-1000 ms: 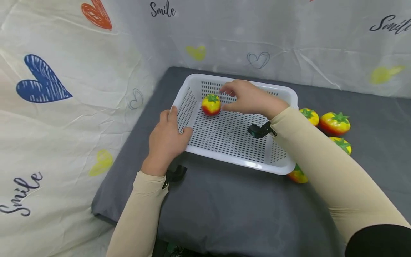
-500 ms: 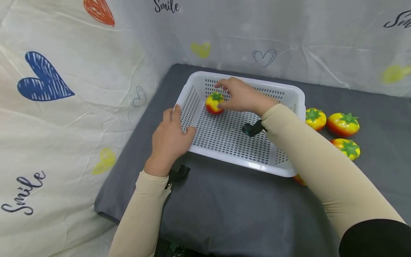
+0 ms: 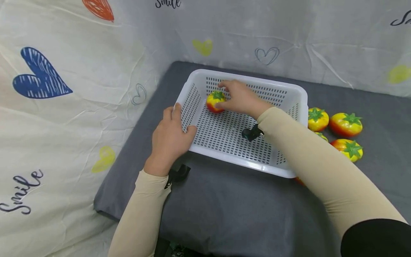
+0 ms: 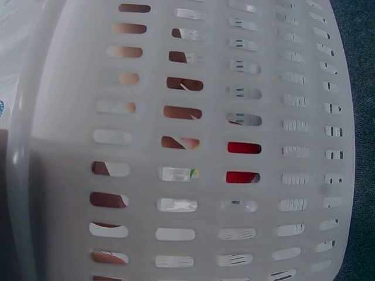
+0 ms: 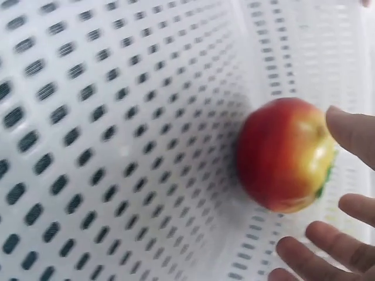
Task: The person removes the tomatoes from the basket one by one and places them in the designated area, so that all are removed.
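A red and yellow tomato (image 3: 214, 100) with a green leafy top sits in the left end of a white perforated basket (image 3: 247, 165). My right hand (image 3: 242, 97) reaches into the basket, its fingers spread around the tomato. In the right wrist view the thumb (image 5: 351, 132) overlaps the tomato's edge (image 5: 278, 155), while the other fingers stand apart from it. My left hand (image 3: 170, 137) holds the basket's left rim near the front corner. The left wrist view shows the basket's outer wall (image 4: 140, 155), with patches of red and skin through the slots.
Several similar tomatoes (image 3: 346, 125) lie right of the basket on the dark grey cloth-covered table (image 3: 231, 207); my right forearm partly covers some. A pale curtain (image 3: 64, 128) printed with hearts and lettering hangs behind and on the left.
My right hand has moved left toward the tomato, its thumb now overlapping it from the right. My left hand stays on the rim. The head view has shifted slightly.
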`<state>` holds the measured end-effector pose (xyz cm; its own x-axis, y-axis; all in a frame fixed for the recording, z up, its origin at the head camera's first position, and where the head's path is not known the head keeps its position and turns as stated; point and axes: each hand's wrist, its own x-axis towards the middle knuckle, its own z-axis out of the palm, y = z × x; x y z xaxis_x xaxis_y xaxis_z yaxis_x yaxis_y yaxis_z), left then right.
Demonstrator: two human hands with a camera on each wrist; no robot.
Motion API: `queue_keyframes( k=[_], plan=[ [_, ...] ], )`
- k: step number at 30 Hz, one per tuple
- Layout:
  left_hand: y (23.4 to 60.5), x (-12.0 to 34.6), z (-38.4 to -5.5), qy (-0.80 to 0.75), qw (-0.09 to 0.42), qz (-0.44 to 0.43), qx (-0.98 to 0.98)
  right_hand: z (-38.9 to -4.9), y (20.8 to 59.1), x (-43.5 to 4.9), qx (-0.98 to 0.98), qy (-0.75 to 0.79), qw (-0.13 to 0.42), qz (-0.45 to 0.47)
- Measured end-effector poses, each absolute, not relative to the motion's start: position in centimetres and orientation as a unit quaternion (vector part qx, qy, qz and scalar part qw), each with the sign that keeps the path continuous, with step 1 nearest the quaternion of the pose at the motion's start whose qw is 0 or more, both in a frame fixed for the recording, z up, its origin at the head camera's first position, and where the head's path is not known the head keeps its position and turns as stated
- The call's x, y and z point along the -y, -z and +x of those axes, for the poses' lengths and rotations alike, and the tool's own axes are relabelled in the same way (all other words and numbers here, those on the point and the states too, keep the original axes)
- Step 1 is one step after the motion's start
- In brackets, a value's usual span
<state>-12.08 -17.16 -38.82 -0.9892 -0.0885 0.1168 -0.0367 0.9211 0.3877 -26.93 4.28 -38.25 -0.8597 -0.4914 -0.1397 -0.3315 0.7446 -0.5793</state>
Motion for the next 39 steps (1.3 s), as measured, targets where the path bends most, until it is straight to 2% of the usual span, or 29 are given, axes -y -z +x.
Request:
queue_keyframes(
  k=[21, 39],
  plan=[
    [38.7, 17.0, -12.0, 0.195, 0.063, 0.033, 0.978, -26.8, 39.9, -4.0, -0.915, 0.297, 0.141, -0.234],
    [38.6, 17.0, -11.9, 0.201, 0.061, 0.039, 0.977, -26.0, 37.6, -5.6, -0.899, 0.327, 0.172, -0.236]
  ],
)
